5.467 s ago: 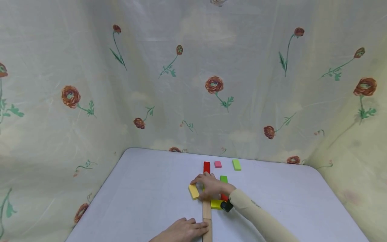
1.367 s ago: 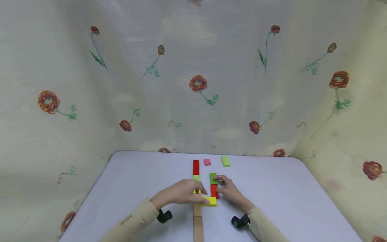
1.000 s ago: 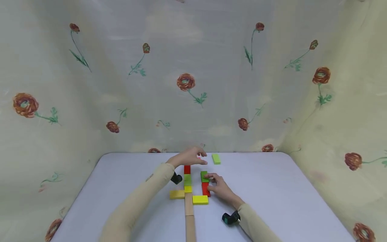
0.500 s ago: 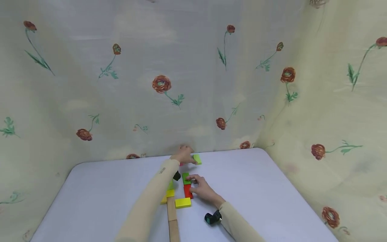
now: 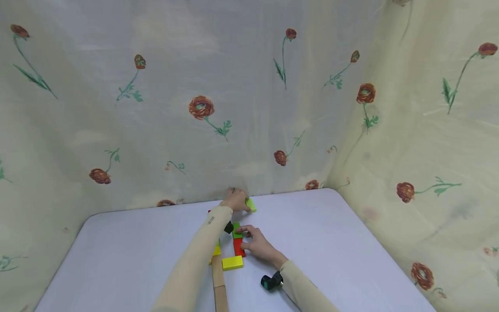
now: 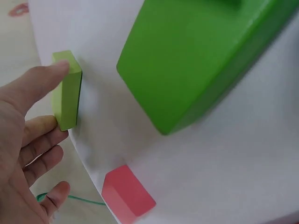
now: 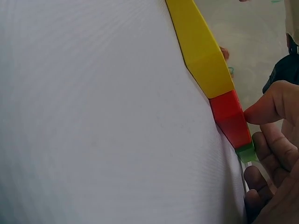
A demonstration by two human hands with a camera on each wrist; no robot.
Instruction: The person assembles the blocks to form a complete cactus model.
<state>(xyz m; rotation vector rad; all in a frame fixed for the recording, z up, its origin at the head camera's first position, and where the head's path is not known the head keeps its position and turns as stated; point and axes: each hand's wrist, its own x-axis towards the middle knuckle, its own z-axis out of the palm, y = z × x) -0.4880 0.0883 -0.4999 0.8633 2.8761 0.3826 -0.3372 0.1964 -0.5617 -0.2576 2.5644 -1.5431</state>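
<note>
At the table's far side, my left hand [image 5: 235, 200] pinches a light green block [image 5: 251, 205]. The left wrist view shows its thumb on one end of that light green block [image 6: 67, 95] and a finger at the other. My right hand [image 5: 262, 247] rests its fingertips on a green block [image 5: 237, 231] and a red block [image 5: 239, 247] lying end to end. In the right wrist view, the thumb touches the red block [image 7: 230, 116]. A bright yellow block [image 5: 232, 262] lies crosswise at the red block's near end. A pink block [image 6: 128, 193] lies near the left hand.
A line of blocks runs away from me, with wooden blocks [image 5: 218, 271] nearest and a small yellow block [image 5: 217, 250] beyond. My left sleeve [image 5: 199, 255] covers much of its far part. A floral curtain [image 5: 249, 130] encloses the white table [image 5: 128, 260].
My left hand has reached from the block line to the far light green block and taken hold. Earlier my right hand held the pale yellow block; now it rests at the green and red blocks.
</note>
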